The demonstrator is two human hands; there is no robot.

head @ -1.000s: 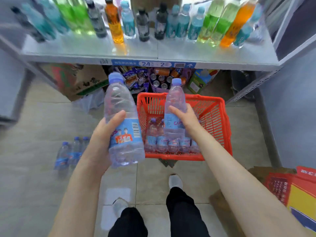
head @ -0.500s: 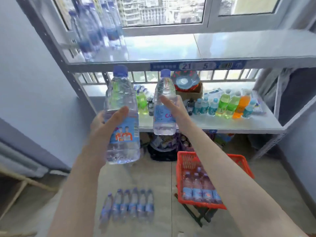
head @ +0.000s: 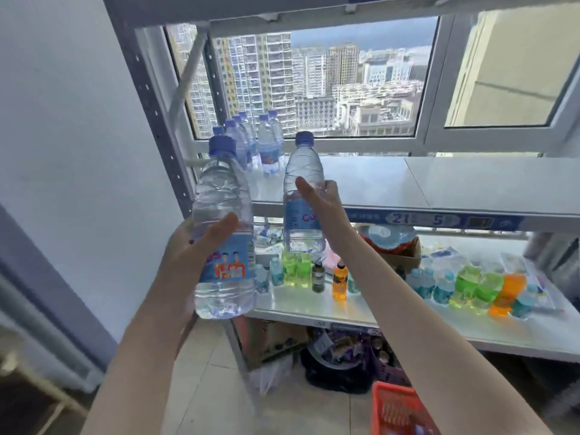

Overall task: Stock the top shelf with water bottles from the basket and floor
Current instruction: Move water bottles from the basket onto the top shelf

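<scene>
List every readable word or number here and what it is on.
"21": blue strip on the front edge of the shelf with water bottles.
"5": same strip.
"Cu", partly covered by the right hand: right bottle label.
Left bottle label, in the left hand: too blurred.
Lower shelf drink bottles: too small.

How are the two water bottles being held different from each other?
The left bottle shows two figures in orange on its label; the right bottle shows pink letters. The left bottle is lower and nearer the camera; the right bottle is higher. Both are clear, upright and blue-capped.
</scene>
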